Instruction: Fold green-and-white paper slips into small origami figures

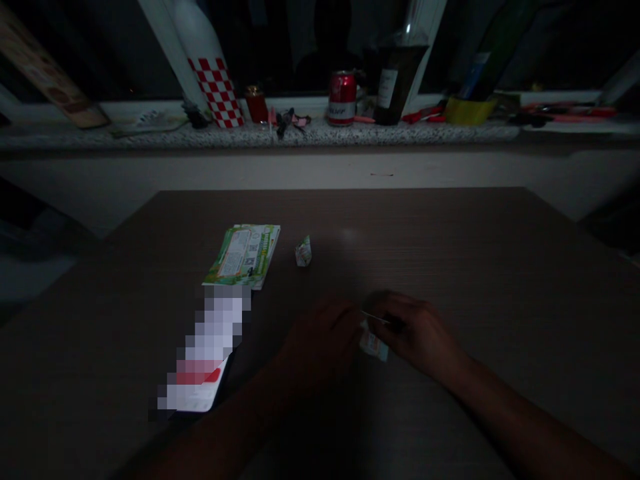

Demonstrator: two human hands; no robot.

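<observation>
In the dim head view, a small piece of printed paper [374, 345] is between my two hands above the table, its pale edge catching the light. My left hand [320, 337] closes on its left side with bent fingers, in deep shadow. From the right, my right hand [415, 333] pinches it between thumb and fingers. Much of the paper is hidden behind the fingers. Beyond my left hand stands a small folded paper piece [303, 252]. Left of that lies a stack of green printed sheets [243, 257].
A lit phone [203, 390], its screen partly blurred out, lies left of my left forearm on the wooden table [440, 233]. Along the granite windowsill [310, 138] stand a red-and-white checkered bottle [217, 87], a red can [342, 100], a dark bag [393, 87] and yellow tape [469, 111].
</observation>
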